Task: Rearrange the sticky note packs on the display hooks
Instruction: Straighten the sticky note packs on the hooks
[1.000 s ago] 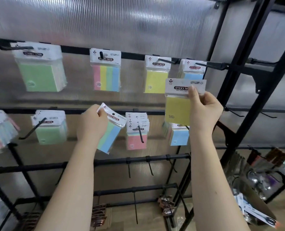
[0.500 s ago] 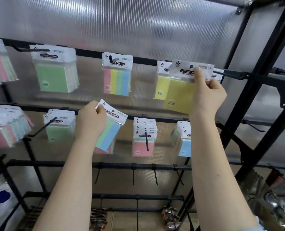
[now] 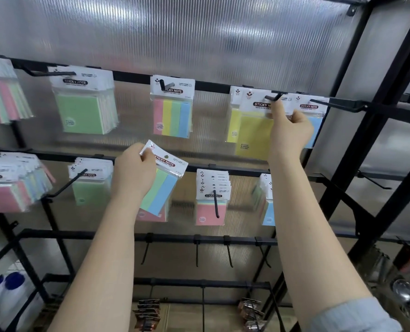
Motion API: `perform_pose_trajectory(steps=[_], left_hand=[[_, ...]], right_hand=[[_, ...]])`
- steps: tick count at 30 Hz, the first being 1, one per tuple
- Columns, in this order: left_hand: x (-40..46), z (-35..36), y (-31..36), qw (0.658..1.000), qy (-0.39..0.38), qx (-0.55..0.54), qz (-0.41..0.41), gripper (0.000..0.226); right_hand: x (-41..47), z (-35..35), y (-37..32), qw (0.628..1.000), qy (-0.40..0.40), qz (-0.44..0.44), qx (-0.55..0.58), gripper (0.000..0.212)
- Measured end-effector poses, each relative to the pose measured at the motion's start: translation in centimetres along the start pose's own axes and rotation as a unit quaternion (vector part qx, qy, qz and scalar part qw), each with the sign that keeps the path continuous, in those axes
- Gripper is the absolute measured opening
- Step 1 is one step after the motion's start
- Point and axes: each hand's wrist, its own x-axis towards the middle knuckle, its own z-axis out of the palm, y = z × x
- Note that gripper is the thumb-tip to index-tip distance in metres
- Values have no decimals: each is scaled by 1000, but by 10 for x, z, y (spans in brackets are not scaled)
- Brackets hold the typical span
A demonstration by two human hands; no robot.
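My right hand (image 3: pixel 289 130) pinches the white header of a yellow sticky note pack (image 3: pixel 254 135) and holds it at the tip of a top-row hook (image 3: pixel 273 97), in front of another yellow pack (image 3: pixel 232 125). My left hand (image 3: pixel 134 173) grips a striped green and blue pack (image 3: pixel 162 192) by its header, tilted, in front of the middle row. A four-colour pack (image 3: pixel 173 116) and a green pack (image 3: pixel 84 111) hang on the top row. Pink packs (image 3: pixel 210 209) and blue packs (image 3: pixel 267 207) hang on the middle row.
More packs hang at far left (image 3: pixel 5 104) and on the middle row, including green ones (image 3: pixel 89 188). A long bare hook (image 3: pixel 338 105) juts out at the top right. Bare hooks (image 3: pixel 196 250) line the third bar. Black frame posts (image 3: pixel 371 130) stand at the right.
My right hand has carried the yellow pack up from the middle row to the top-row hook. My left hand has kept holding the striped pack in about the same spot.
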Motion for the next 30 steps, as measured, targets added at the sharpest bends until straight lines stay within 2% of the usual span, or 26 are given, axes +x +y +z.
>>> perform_pose_trajectory(steps=[7,12,15,22,25,30], left_hand=[[3,-2,12,999,-8,-44,13,37],[7,-3,11,997,-6,-80,2,33],[8,-3,11,996,-9,-93,-6,35],[13,-16,8,990,-18,-136,0,35],[12,-21,10,989,-13,-143,14,34],[6,-33,19,983,-3,-177,40,19]], right_hand=[[30,29,16,995,-21,78,-55,40],[45,43,25,993,-13,101,-68,32],[47,51,27,992,11,122,-27,21],[45,57,36,992,76,98,-11,30],[37,54,45,991,108,78,-21,22],[16,41,56,984,151,96,-4,23]])
